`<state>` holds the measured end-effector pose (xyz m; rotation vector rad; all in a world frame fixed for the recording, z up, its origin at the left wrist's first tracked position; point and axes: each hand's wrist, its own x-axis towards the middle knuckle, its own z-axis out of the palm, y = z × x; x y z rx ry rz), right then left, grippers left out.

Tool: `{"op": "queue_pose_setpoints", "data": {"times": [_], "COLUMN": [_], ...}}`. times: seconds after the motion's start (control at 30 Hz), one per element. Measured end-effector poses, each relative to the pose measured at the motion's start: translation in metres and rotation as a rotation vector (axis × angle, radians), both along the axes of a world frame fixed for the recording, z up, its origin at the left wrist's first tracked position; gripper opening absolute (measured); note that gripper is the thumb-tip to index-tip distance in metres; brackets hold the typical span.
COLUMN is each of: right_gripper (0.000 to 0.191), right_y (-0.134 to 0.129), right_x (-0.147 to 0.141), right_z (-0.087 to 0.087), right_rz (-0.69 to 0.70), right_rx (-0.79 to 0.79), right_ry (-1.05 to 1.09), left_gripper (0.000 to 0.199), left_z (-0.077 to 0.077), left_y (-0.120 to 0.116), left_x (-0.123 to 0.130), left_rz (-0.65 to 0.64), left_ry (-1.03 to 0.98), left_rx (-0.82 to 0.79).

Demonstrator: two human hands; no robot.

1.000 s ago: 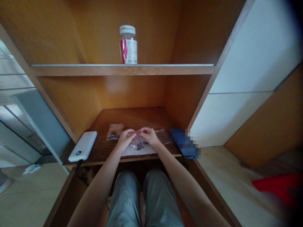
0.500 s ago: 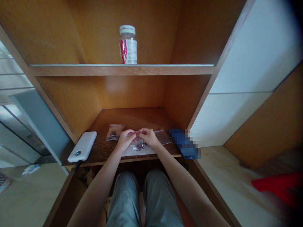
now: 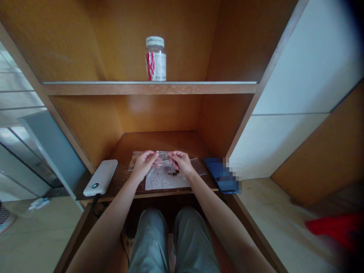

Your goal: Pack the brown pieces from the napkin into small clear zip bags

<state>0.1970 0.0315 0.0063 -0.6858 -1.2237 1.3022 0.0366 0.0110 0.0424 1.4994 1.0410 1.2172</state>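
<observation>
**Q:** Any writing on your feed?

**A:** Bottle [image 3: 156, 67], upright on the upper shelf [image 3: 210, 88], at its front edge, left of middle. White lid; pale label with rows of print and a barcode, pink pattern alongside. Print too small for me to read. White power bank [image 3: 102, 174] at the front left corner of the lower surface [image 3: 159, 137]: round dark display, figures unreadable from here. Black cable [image 3: 96, 200] at its near end.

**Q:** And the grip?

**A:** Left hand [image 3: 144, 163]: thumb and fingertips pinched together on the clear bag [image 3: 163, 154], at its upper left. Right hand [image 3: 182, 163]: same close pinch, upper right. I see the bag's top edge stretched between them, above the middle of the surface's front edge.

**Q:** Around it?

**A:** White sheet [image 3: 160, 182] under the hands, along the front edge. Small dark bits [image 3: 173, 173] near the right hand; I cannot tell whether they are inside plastic. Second bag [image 3: 132, 163] behind the left hand, partly hidden. Flat plastic [image 3: 200, 167] right of the right hand. Phone [image 3: 223, 177] at the front right corner, partly pixelated.
</observation>
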Motion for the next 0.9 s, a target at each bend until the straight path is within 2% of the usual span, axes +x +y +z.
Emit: {"op": "queue_pose_setpoints", "data": {"times": [0.1, 0.17, 0.27, 0.37, 0.47, 0.57, 0.7, 0.9], "right_gripper": [0.03, 0.03, 0.022, 0.017, 0.027, 0.038, 0.045, 0.041], "right_y": [0.003, 0.011, 0.028, 0.041, 0.044, 0.039, 0.034, 0.037], "right_x": [0.011, 0.026, 0.057, 0.082, 0.09, 0.086, 0.078, 0.078], "right_z": [0.015, 0.023, 0.028, 0.028, 0.026, 0.028, 0.032, 0.03], "right_rz": [0.007, -0.051, -0.124, -0.109, -0.07, -0.014, 0.012, 0.052], "right_rx": [0.093, 0.162, 0.205, 0.224, 0.153, 0.088, 0.043, -0.059], "right_ry": [-0.112, -0.275, -0.772, -1.373, -1.684, -1.815, -1.896, -1.932], "left_gripper": [0.027, 0.026, 0.023, 0.019, 0.017, 0.015, 0.019, 0.022], "left_z": [0.014, 0.019, 0.019, 0.01, -0.005, -0.022, -0.037, -0.037], "left_y": [0.0, 0.007, 0.024, 0.041, 0.053, 0.061, 0.07, 0.076], "left_x": [-0.008, -0.019, -0.042, -0.062, -0.073, -0.078, -0.082, -0.081], "left_rz": [0.044, 0.148, 0.327, 0.47, 0.619, 0.689, 0.686, 0.709], "left_ry": [-0.054, -0.105, -0.117, -0.046, 0.026, 0.054, 0.089, 0.12], "left_rx": [0.022, 0.05, 0.039, -0.027, -0.115, -0.134, -0.148, -0.122]}}
